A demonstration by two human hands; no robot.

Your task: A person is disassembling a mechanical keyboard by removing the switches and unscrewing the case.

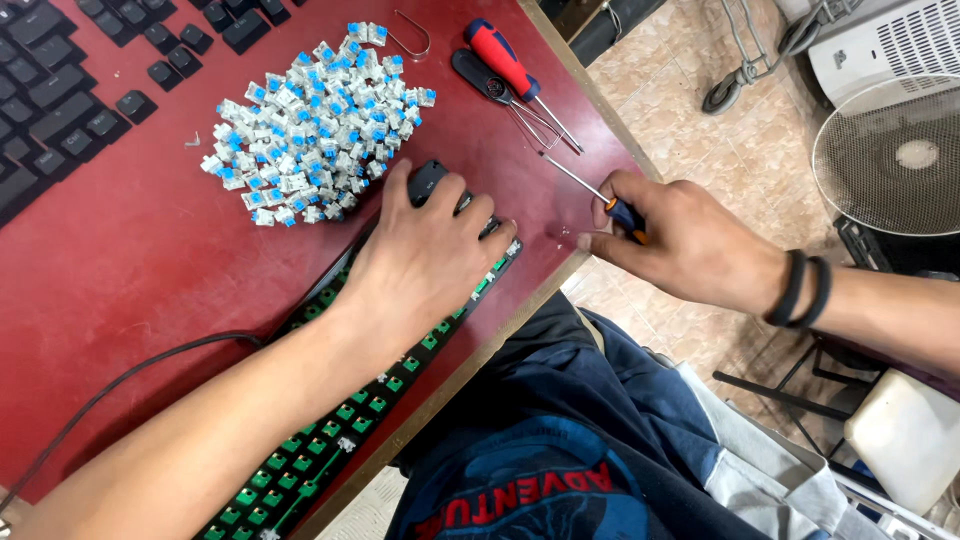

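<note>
Head view: the keyboard (pixel 340 440), a black frame stripped to green switch sockets, lies diagonally along the red bench (pixel 130 260) edge. The left hand (pixel 425 262) presses flat on its upper end; at three o'clock, the right hand (pixel 680 240) grips a small screwdriver (pixel 600 195).

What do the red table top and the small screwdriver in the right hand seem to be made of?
The red table top looks like worn laminate or painted board: scuffed, pale at the edge. The small screwdriver in the right hand shows a shiny metal shaft and a probably plastic black-and-orange handle.
</note>
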